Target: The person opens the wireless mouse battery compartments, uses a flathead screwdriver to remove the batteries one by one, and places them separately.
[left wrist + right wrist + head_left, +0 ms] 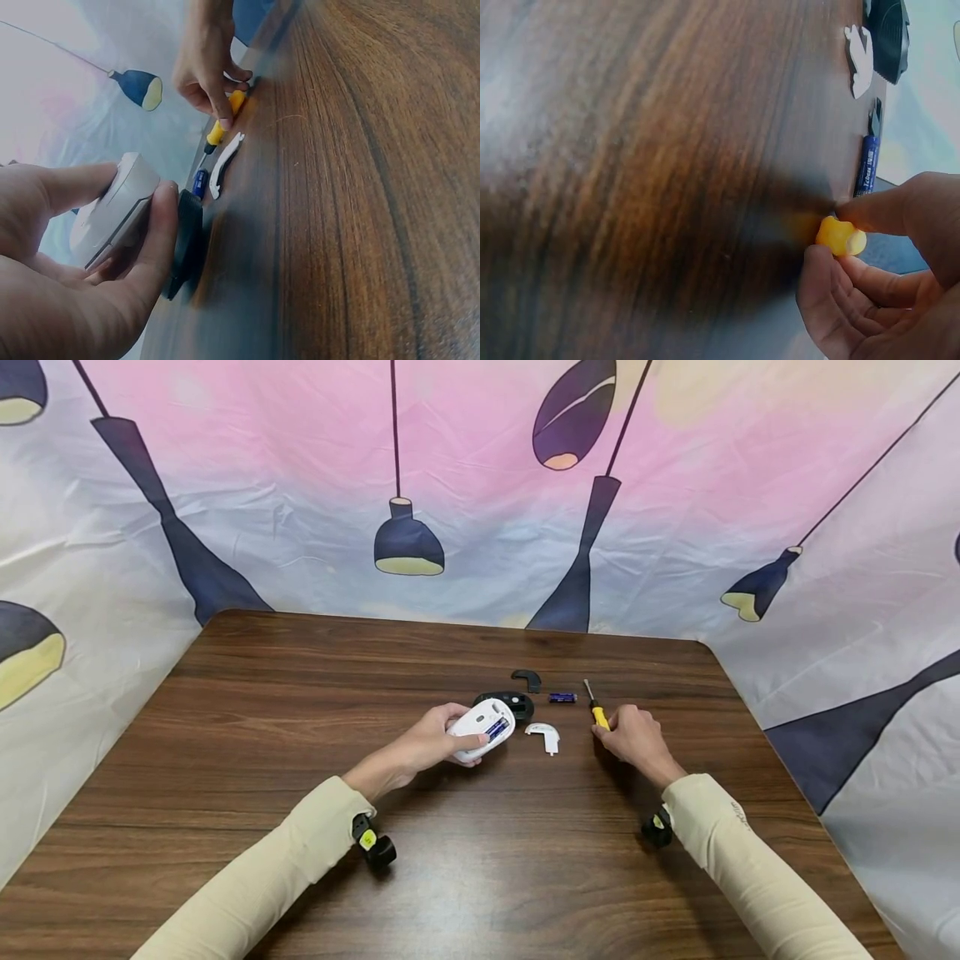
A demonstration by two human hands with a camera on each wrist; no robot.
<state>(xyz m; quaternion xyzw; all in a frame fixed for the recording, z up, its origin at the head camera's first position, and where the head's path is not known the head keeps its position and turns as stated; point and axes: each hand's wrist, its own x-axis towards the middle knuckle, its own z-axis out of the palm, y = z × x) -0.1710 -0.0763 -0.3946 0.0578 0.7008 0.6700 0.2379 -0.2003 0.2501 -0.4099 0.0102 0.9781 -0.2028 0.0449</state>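
My left hand point(442, 735) grips a white computer mouse point(472, 723), its underside facing up and a blue battery point(497, 729) in its bay. In the left wrist view the mouse point(120, 206) is held between thumb and fingers. My right hand point(634, 742) pinches the yellow handle of a screwdriver point(600, 717), whose metal tip points away toward the back of the table. In the right wrist view the handle's yellow end point(840, 237) shows between thumb and fingers. A black mouse point(519, 703) lies on the table just behind the white one, partly hidden by it.
A white battery cover point(546, 734) lies between the hands. Behind it are a loose blue battery point(562, 698) and a black cover point(529, 678). All rest on a brown wooden table point(337, 668), with a printed cloth point(315, 527) hanging behind its far edge.
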